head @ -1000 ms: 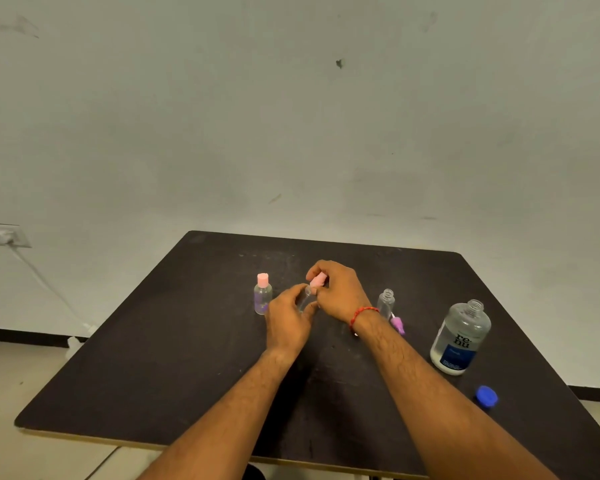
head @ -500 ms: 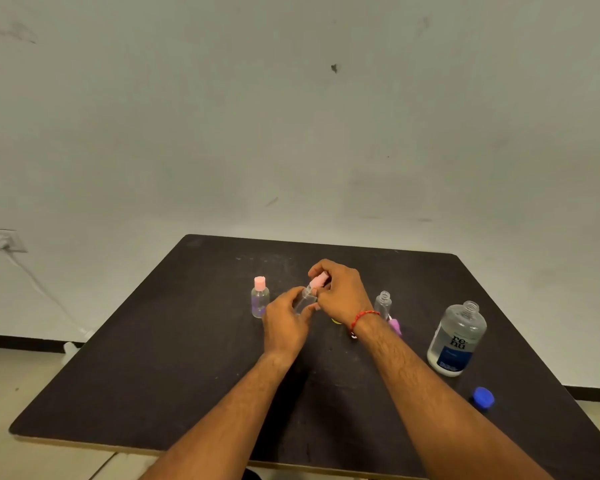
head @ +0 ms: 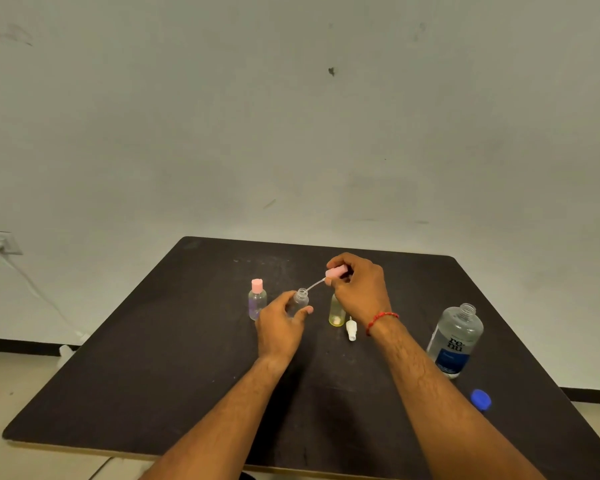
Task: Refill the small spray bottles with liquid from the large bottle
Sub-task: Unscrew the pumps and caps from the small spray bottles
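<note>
- The pink spray head [head: 336, 273], seated on the small clear bottle [head: 300, 301] a second ago, is now pinched in the right hand's [head: 361, 289] fingertips and lifted off, with the tip of its dip tube [head: 314, 285] at the neck.
- That bottle looks ready for filling from the uncapped large bottle [head: 456, 341] near the table's [head: 153, 375] right edge.
- The left hand [head: 279, 327] curls its fingers round the clear, seemingly empty bottle at mid-table.

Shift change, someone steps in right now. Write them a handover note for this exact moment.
Left hand grips the small clear bottle, neck open.
Right hand pinches its pink spray head, lifted off, dip tube tip at the neck.
Large bottle stands uncapped at right on the table; blue cap lies nearer the person.
Done, apparently: pink-capped bottle, closed, liquid inside.
Left: fill the clear bottle, probably the yellow bottle too (white spray head lies beside it), then recap.
</note>
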{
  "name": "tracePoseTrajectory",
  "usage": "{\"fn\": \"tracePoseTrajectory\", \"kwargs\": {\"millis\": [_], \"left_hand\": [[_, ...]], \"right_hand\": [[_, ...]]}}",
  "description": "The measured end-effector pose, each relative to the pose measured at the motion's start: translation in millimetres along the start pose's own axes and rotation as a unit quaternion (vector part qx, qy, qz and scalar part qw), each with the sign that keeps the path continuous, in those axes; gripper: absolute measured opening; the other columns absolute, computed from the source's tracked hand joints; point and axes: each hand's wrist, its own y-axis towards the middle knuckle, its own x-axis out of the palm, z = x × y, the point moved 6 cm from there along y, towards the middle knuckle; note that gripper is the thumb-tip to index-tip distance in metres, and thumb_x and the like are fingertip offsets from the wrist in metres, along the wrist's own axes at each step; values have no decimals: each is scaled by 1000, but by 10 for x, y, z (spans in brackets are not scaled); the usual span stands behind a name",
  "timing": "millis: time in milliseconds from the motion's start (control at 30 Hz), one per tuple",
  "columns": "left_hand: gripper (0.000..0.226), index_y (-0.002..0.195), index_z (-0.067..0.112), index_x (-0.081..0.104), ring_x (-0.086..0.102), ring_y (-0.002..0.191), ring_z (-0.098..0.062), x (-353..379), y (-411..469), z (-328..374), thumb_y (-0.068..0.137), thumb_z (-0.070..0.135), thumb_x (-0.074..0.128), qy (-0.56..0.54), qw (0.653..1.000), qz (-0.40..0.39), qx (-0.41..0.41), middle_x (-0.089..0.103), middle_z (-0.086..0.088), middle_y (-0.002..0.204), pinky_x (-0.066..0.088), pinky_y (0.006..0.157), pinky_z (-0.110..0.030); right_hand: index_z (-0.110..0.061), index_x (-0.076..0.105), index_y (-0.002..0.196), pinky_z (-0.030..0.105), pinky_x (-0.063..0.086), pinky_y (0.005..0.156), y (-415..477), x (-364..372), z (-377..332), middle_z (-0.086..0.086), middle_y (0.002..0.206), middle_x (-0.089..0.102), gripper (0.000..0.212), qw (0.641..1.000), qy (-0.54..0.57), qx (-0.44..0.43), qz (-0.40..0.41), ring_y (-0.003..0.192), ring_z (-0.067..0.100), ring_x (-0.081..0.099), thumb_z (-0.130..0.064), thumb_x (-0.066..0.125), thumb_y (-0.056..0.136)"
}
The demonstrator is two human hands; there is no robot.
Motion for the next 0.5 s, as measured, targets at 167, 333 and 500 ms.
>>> {"fn": "tracePoseTrajectory", "kwargs": {"millis": [167,333,500], "left_hand": [[35,118,19,70,60,98,0,3,21,-25,84,24,80,7,1000,1,-7,71,10,107,45,89,-15],[36,119,19,69,60,98,-1,-17,40,-88,85,25,79,20,1000,4,-16,71,8,108,44,86,-15],[40,123,17,67,56,99,-1,-2,70,-140,85,24,78,24,999,5,-34,71,3,116,46,92,-21]], "right_hand": [[-20,71,91,11,48,69,-49,-67,63,-13,84,66,18,1000,14,12,21,80,3,63,-6,74,80],[-20,71,93,16,52,76,-88,-117,149,-11,87,67,20,999,19,20,35,84,6,64,-4,73,80],[-20,69,93,18,55,73,-162,-113,244,-7,87,68,19,997,13,30,66,82,7,64,-6,72,81]]}}
